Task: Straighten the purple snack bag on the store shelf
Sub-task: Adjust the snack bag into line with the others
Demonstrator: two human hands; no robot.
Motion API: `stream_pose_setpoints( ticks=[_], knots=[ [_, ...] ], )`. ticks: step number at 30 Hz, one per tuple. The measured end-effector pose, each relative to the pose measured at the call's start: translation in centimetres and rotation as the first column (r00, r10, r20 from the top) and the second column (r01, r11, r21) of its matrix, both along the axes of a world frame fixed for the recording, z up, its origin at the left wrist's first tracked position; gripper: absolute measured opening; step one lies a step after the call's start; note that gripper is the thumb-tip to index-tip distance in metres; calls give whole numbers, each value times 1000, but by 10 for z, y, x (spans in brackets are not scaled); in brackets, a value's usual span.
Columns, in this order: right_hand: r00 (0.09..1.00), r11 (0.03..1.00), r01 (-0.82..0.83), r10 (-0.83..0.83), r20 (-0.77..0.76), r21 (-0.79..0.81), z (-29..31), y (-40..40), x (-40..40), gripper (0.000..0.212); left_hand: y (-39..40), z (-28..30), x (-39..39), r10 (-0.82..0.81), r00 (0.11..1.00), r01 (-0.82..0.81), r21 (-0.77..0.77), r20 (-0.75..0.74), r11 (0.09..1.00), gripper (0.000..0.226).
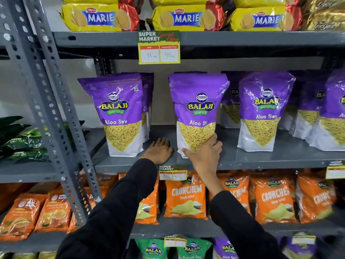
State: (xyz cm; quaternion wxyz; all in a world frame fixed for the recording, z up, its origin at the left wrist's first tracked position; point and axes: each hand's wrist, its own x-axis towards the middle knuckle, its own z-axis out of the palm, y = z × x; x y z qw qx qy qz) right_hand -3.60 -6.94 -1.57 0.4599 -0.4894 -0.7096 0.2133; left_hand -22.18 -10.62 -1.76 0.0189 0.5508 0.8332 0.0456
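Presently, middle shelf (242, 161), items listed left to right, with hazards noted.

Left purple bag (121, 113): Aloo Sev pouch, upright, front of its column, more pouches behind it. Risk: a sideways nudge from the arm nearby could knock it askew.

Left hand (159, 150): flat, palm down on the bare shelf in the gap between the two front pouches; its grip is slack and empty, fingers spread, holding nothing. It lies just beside the base of the middle pouch. Risk: if it slides right it may push that base out of line.

Purple snack bag (197, 113): the task's item, standing on the middle shelf, centre column, near the front edge, leaning a little. Top puffed and heavy-looking, base narrow. Risk: the pouch seems likely to topple forward off the shelf onto the orange packets (186, 197) below if the base is twisted while the top is unsupported.

Right hand (204, 153): grip closed about the lower right corner of the purple snack bag, thumb across the front, fingers round the side. Risk: glossy film may slip; squeezing hard may crush the contents.

Right purple bag (265, 113): upright, apart from the held pouch. Risk: turning the middle pouch too far right could bump it or the pouches behind.
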Motion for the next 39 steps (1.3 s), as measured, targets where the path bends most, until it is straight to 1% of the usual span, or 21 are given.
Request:
stream_pose_setpoints(
  ticks=[8, 11, 15, 17, 19, 21, 24, 27, 33, 39],
  knots=[
    [999, 1000, -13, 14, -36, 22, -5, -13, 11, 128, -3, 1, 1, -16, 1000, 16, 33, -16, 999, 59],
    [999, 1000, -18, 19, -31, 14, -5, -13, 12, 132, -5, 3, 6, -21, 1000, 21, 35, -13, 999, 59],
    [999, 1000, -18, 19, -28, 14, -7, -13, 10, 139, -7, 12, 3, -44, 998, 44, 4, 50, 999, 61],
    [999, 1000, -2, 2, -34, 21, -8, -12, 9, 140, -9, 12, 0, -64, 996, 64, 4, 56, 998, 62],
    [999, 999, 5, -3, -45, 35, -8, -11, 6, 138, -11, 7, -1, -79, 996, 77, 56, 29, 995, 58],
    [998, 999, 7, -4, -64, 42, -9, -9, 3, 136, -12, 4, -2, -71, 997, 68, 84, 37, 994, 57],
    [997, 999, 13, -10, -78, 43, -8, -5, -4, 134, -11, 2, -6, -56, 998, 54, 61, 28, 997, 60],
    [996, 999, 17, -14, -86, 30, -7, 1, -11, 132, -11, 3, -4, -35, 998, 31, 76, 51, 997, 60],
    [994, 999, 31, -28, -103, 28, -2, 11, -23, 128, -7, 1, -6, -37, 999, 36, 66, 23, 997, 62],
    [995, 999, 28, -25, -100, 28, -2, 20, -29, 130, -7, -2, -7, -29, 999, 28, 82, 14, 996, 62]
  ],
)
